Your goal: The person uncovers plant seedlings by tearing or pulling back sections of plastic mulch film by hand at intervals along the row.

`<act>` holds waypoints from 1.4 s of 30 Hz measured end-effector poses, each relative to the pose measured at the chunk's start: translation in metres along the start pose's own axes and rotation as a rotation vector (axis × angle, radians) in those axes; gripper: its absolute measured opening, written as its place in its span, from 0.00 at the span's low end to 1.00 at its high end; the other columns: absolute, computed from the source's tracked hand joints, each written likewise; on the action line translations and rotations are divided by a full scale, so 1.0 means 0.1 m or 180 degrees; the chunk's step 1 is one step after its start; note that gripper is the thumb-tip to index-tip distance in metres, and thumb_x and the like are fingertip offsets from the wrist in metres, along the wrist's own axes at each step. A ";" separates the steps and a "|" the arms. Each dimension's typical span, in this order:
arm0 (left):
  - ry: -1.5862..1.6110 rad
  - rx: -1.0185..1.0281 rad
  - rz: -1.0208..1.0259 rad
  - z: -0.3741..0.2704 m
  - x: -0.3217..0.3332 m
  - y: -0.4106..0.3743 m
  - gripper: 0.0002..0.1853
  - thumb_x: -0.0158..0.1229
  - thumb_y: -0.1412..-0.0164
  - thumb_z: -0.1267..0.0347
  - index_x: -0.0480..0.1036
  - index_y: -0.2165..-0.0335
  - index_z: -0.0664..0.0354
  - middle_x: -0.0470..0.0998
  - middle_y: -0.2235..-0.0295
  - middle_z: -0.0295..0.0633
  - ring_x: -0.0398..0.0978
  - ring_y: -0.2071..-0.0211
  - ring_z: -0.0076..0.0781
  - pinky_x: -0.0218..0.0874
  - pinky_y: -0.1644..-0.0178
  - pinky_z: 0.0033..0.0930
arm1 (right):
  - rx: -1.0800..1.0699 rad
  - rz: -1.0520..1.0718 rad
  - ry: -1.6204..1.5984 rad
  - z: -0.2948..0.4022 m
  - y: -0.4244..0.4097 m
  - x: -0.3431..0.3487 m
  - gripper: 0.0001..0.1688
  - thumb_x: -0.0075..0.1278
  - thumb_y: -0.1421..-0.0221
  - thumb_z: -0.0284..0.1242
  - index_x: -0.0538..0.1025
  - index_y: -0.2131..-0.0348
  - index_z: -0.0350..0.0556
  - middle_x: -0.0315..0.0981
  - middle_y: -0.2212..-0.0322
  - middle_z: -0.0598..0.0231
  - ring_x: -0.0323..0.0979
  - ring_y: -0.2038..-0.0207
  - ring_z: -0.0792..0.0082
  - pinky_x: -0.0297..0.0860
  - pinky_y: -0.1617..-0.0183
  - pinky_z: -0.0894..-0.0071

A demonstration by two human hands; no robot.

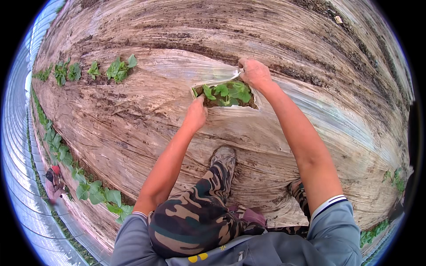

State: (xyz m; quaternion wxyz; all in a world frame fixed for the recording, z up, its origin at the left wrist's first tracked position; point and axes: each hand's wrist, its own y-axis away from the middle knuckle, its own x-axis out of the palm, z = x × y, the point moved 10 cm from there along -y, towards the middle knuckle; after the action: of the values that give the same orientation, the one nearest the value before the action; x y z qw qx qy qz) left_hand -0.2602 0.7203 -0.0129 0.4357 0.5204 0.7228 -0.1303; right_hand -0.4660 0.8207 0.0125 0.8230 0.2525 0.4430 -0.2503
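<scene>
Translucent plastic mulch film (pixel 159 129) covers the soil before me, with a torn opening in it. Green leafy seedlings (pixel 229 93) show inside that opening, above brown soil. My right hand (pixel 256 73) grips the film's far edge, which is pulled up into a taut, pale ridge (pixel 189 66) running to the left. At the opening's left corner, my left hand (pixel 197 111) has its fingers curled at the film's edge. Its fingertips are partly hidden, so whether it pinches film or a leaf is unclear.
Several leafy plants (pixel 118 69) stand in line to the left. Another plant row (pixel 95 191) runs along the lower left, where a person (pixel 55 183) is bent low beyond it. The ribbed greenhouse wall (pixel 16 133) curves at the far left. My shoe (pixel 223 154) rests on the film.
</scene>
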 end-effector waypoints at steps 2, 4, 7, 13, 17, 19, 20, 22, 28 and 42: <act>0.1189 -0.0640 -0.0142 0.24 0.07 -0.12 0.19 0.45 0.45 0.78 0.64 0.52 0.64 0.74 0.64 0.53 0.74 0.64 0.47 0.65 0.63 0.40 | -0.0075 0.0209 -0.0187 0.07 -0.07 0.08 0.15 0.51 0.54 0.31 0.74 0.63 0.51 0.74 0.68 0.52 0.71 0.61 0.51 0.67 0.57 0.56; 0.3573 -0.1916 -0.0004 0.41 0.37 -0.09 0.21 0.48 0.43 0.76 0.61 0.49 0.63 0.75 0.64 0.46 0.76 0.64 0.37 0.65 0.66 0.33 | -0.0120 0.0093 -0.0161 0.11 -0.11 0.05 0.16 0.52 0.53 0.33 0.74 0.61 0.52 0.74 0.65 0.54 0.71 0.59 0.53 0.68 0.55 0.56; 0.4317 -0.1619 0.0092 0.15 0.39 -0.23 0.29 0.56 0.44 0.71 0.57 0.46 0.61 0.74 0.62 0.37 0.75 0.65 0.25 0.62 0.69 0.23 | -0.0101 0.0075 -0.0495 0.07 -0.22 0.13 0.17 0.53 0.52 0.35 0.74 0.60 0.54 0.74 0.64 0.56 0.72 0.58 0.54 0.68 0.55 0.56; 0.4007 -0.0730 -0.0091 0.14 0.30 -0.52 0.37 0.65 0.50 0.65 0.57 0.45 0.63 0.69 0.53 0.41 0.70 0.56 0.30 0.62 0.55 0.30 | 0.0065 0.0241 -0.0772 0.07 -0.37 0.21 0.16 0.52 0.50 0.36 0.75 0.60 0.54 0.75 0.64 0.54 0.72 0.58 0.53 0.68 0.54 0.56; 0.4833 -0.1214 0.0024 0.19 0.44 -0.56 0.41 0.67 0.52 0.58 0.57 0.46 0.65 0.67 0.50 0.42 0.67 0.52 0.33 0.59 0.49 0.32 | -0.0096 0.0202 -0.1139 0.03 -0.43 0.27 0.17 0.53 0.50 0.36 0.75 0.60 0.53 0.75 0.65 0.53 0.72 0.59 0.53 0.68 0.55 0.57; 0.5015 -0.1093 0.0088 0.12 0.42 -0.62 0.42 0.68 0.53 0.55 0.59 0.47 0.65 0.68 0.51 0.42 0.68 0.53 0.34 0.59 0.49 0.33 | -0.0123 0.0364 -0.1298 0.10 -0.41 0.29 0.17 0.53 0.51 0.36 0.75 0.60 0.53 0.75 0.66 0.53 0.72 0.60 0.53 0.68 0.56 0.58; 0.4917 -0.1118 0.0157 0.11 0.41 -0.62 0.41 0.67 0.52 0.55 0.60 0.47 0.65 0.68 0.51 0.42 0.67 0.52 0.33 0.59 0.49 0.34 | -0.0133 0.0445 -0.1378 0.13 -0.40 0.30 0.18 0.54 0.51 0.36 0.75 0.60 0.53 0.76 0.66 0.53 0.73 0.61 0.53 0.67 0.57 0.58; 0.4720 -0.1152 0.0326 0.03 0.37 -0.64 0.38 0.65 0.50 0.55 0.61 0.47 0.63 0.68 0.52 0.40 0.66 0.51 0.32 0.59 0.48 0.36 | -0.0361 0.0417 -0.1382 0.25 -0.39 0.18 0.18 0.54 0.52 0.36 0.75 0.60 0.52 0.76 0.68 0.53 0.73 0.62 0.53 0.67 0.58 0.58; 0.2797 -0.0425 0.0883 -0.38 0.30 -0.70 0.36 0.65 0.52 0.68 0.60 0.45 0.63 0.69 0.50 0.40 0.67 0.52 0.30 0.60 0.48 0.33 | -0.0391 0.0126 -0.1129 0.28 -0.52 0.13 0.16 0.55 0.54 0.36 0.74 0.63 0.52 0.75 0.70 0.56 0.73 0.62 0.53 0.68 0.58 0.57; 0.2724 -0.0221 0.1644 -0.28 0.46 -0.83 0.21 0.60 0.61 0.77 0.72 0.63 0.57 0.72 0.65 0.32 0.70 0.63 0.24 0.63 0.56 0.29 | -0.0029 0.0107 -0.1002 -0.35 -0.43 0.41 0.16 0.56 0.56 0.33 0.74 0.65 0.46 0.74 0.67 0.55 0.72 0.62 0.53 0.68 0.59 0.56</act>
State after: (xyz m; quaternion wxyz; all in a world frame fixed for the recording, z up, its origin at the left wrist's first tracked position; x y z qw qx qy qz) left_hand -0.3495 0.7321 -0.0534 0.1353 0.6743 0.6882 0.2311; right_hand -0.4948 0.8035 -0.0481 0.8875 0.2137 0.3053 -0.2709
